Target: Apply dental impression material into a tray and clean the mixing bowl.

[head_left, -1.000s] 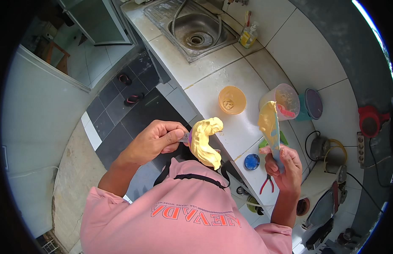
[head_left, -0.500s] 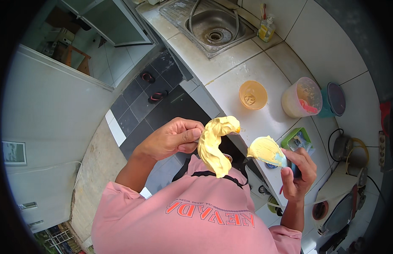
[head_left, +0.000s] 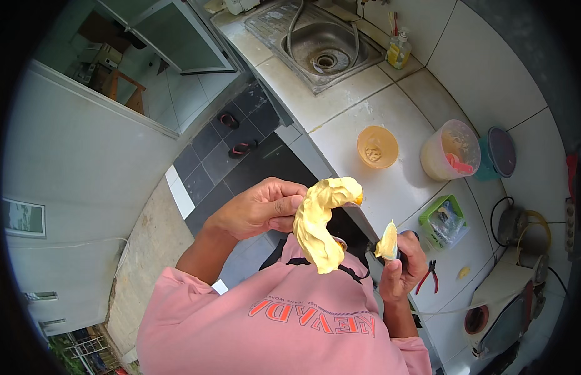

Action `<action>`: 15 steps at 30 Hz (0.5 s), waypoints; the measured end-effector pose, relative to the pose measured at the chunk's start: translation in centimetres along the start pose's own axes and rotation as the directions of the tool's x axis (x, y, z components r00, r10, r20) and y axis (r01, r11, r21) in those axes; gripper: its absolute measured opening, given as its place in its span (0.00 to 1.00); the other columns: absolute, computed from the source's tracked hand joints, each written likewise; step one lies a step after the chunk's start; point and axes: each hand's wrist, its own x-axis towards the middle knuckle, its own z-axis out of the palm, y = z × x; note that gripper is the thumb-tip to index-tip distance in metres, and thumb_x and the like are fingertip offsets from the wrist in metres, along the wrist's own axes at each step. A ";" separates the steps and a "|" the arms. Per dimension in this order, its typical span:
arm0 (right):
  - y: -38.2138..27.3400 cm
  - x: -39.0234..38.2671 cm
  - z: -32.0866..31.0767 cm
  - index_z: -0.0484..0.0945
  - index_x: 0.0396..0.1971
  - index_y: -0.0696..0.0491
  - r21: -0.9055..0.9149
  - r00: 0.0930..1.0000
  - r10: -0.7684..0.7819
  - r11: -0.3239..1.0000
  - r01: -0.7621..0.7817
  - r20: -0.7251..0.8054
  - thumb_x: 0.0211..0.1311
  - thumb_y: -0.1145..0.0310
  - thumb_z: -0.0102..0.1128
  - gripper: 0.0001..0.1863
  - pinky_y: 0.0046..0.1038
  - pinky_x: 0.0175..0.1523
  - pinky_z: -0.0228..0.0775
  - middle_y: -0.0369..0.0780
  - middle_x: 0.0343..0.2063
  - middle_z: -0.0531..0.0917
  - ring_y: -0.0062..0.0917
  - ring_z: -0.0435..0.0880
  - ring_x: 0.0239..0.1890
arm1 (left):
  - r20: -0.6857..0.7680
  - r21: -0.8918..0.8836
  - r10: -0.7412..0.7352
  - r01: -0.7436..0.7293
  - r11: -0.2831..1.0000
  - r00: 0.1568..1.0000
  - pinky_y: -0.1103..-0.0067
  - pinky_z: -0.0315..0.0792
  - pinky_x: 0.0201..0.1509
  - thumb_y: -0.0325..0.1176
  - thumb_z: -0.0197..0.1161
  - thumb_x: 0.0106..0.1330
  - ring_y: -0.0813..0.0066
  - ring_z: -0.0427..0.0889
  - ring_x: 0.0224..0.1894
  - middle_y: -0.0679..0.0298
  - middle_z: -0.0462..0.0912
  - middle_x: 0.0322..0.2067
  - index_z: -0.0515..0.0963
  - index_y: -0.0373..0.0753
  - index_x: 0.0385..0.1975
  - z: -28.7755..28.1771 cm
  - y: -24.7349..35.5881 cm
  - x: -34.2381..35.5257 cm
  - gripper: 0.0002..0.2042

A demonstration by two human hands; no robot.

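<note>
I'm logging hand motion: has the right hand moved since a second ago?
Yes. The right hand has moved left: a second ago it was right of the red-handled pliers; now it is left of them.

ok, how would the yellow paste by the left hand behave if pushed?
The yellow paste would probably smear: its surface shows soft folds. It seems stiff enough to hold its curve, but its projecting ends might sag if jolted.

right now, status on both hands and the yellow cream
Left hand holding curved cream-coated piece. Right hand gripping cream-loaded spatula, apart from the piece. Orange bowl off on the counter, not between them.
</note>
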 end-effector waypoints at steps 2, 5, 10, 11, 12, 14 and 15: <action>0.4 -0.6 -1.0 0.76 0.35 0.61 0.055 0.997 0.074 0.996 -0.075 0.015 0.70 0.58 0.50 0.18 0.19 0.22 0.55 0.38 0.23 0.77 0.16 0.68 0.19 | 0.013 -0.006 0.003 -0.003 1.000 1.000 0.91 0.54 0.23 0.37 0.54 0.72 0.92 0.58 0.21 0.75 0.71 0.24 0.75 0.30 0.44 0.1 0.1 0.2 0.14; 0.4 -0.1 -1.3 0.79 0.34 0.60 0.113 0.996 0.090 0.989 -0.091 0.012 0.69 0.60 0.52 0.16 0.19 0.21 0.57 0.37 0.17 0.77 0.17 0.70 0.16 | 0.030 -0.004 0.006 -0.006 1.000 1.000 0.91 0.54 0.23 0.37 0.53 0.72 0.92 0.58 0.20 0.74 0.71 0.23 0.75 0.30 0.43 0.3 0.0 0.4 0.14; 0.1 1.4 -0.7 0.81 0.35 0.59 0.046 0.996 -0.088 0.995 0.087 0.028 0.66 0.65 0.56 0.12 0.20 0.19 0.60 0.37 0.15 0.78 0.20 0.74 0.16 | 0.027 -0.014 -0.046 0.046 0.999 0.999 0.89 0.53 0.22 0.36 0.53 0.73 0.91 0.57 0.20 0.74 0.69 0.22 0.76 0.30 0.40 0.9 0.0 0.7 0.13; 0.3 1.4 -0.4 0.81 0.35 0.59 0.037 0.993 -0.121 0.992 0.121 0.001 0.65 0.65 0.57 0.11 0.21 0.19 0.61 0.37 0.16 0.78 0.21 0.74 0.16 | 0.031 -0.015 -0.040 0.041 0.999 0.999 0.89 0.53 0.22 0.36 0.53 0.73 0.91 0.57 0.20 0.74 0.69 0.22 0.76 0.30 0.40 0.9 0.0 0.8 0.13; 0.4 1.5 -0.1 0.81 0.35 0.58 0.027 0.988 -0.154 0.988 0.154 -0.024 0.65 0.65 0.57 0.11 0.21 0.19 0.61 0.38 0.18 0.79 0.21 0.74 0.16 | 0.050 -0.004 -0.042 0.043 0.999 0.998 0.89 0.53 0.22 0.36 0.53 0.73 0.90 0.57 0.20 0.75 0.69 0.21 0.76 0.31 0.40 1.0 0.0 0.9 0.13; 0.4 1.7 0.3 0.81 0.35 0.58 0.040 0.986 -0.161 0.986 0.162 -0.030 0.64 0.65 0.58 0.11 0.21 0.19 0.61 0.39 0.20 0.80 0.22 0.74 0.17 | 0.065 0.008 -0.038 0.037 0.999 0.997 0.89 0.53 0.22 0.37 0.53 0.72 0.90 0.57 0.20 0.75 0.69 0.21 0.76 0.31 0.40 1.2 0.1 0.9 0.13; 0.5 1.9 0.6 0.81 0.35 0.58 0.054 0.984 -0.170 0.983 0.173 -0.052 0.64 0.64 0.58 0.12 0.21 0.20 0.61 0.39 0.20 0.80 0.22 0.74 0.17 | 0.073 0.011 -0.052 0.051 0.999 0.996 0.88 0.53 0.23 0.37 0.53 0.72 0.90 0.56 0.20 0.75 0.69 0.21 0.76 0.31 0.40 1.3 0.2 0.9 0.13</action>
